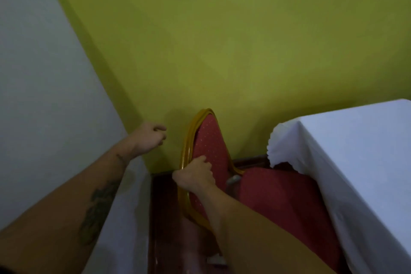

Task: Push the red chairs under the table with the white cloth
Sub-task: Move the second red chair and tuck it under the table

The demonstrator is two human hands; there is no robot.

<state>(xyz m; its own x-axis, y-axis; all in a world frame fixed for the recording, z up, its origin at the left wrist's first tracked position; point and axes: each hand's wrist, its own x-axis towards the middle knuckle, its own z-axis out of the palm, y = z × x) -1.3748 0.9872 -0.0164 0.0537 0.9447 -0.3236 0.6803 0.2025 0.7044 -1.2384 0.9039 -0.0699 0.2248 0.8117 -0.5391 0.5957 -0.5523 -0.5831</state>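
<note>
Forearms fill the bottom of my view, both bare, the left one tattooed. Starting at the left, I see a white-draped surface (pixel 124 218) running along the white wall, with my left arm stretched over it. My left hand (pixel 149 137) hangs in the air in front of the green wall (pixel 222 40), fingers curled loosely inward, touching nothing and just left of the chair back. Next comes the red chair (pixel 210 147), its dotted red back edged by a gold frame. My right hand (pixel 195 175) is clamped on the left edge of that frame, thumb behind it, fingers lying on the red padding. Its red seat (pixel 284 198) runs to the right, and its far side sits beneath the overhang of the white cloth (pixel 355 151) on the table at right. Dark wood floor (pixel 162 218) shows below the chair.
</note>
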